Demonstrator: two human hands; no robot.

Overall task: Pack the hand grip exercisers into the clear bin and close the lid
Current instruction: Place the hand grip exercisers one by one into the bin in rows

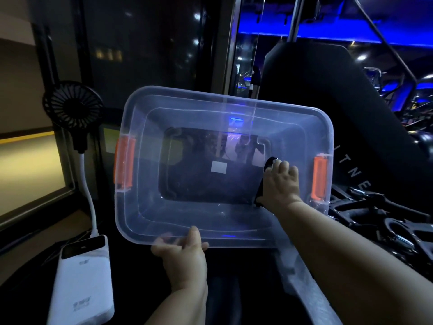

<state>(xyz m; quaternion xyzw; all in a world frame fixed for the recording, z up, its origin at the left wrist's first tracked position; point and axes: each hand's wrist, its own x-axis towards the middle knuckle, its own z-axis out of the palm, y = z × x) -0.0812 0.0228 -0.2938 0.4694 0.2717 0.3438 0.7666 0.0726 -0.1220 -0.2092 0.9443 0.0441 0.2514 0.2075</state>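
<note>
2 grasps: left fingers [164, 241] curl round the clear bin [222, 97], right fingers [284, 167] seemingly clasp a black exerciser [260, 193].

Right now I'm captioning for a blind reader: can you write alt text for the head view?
The right hand holds a black grip inside a clear bin with orange latches; the left hand holds its near rim. More grips lie to the right, a power bank and fan to the left.
</note>
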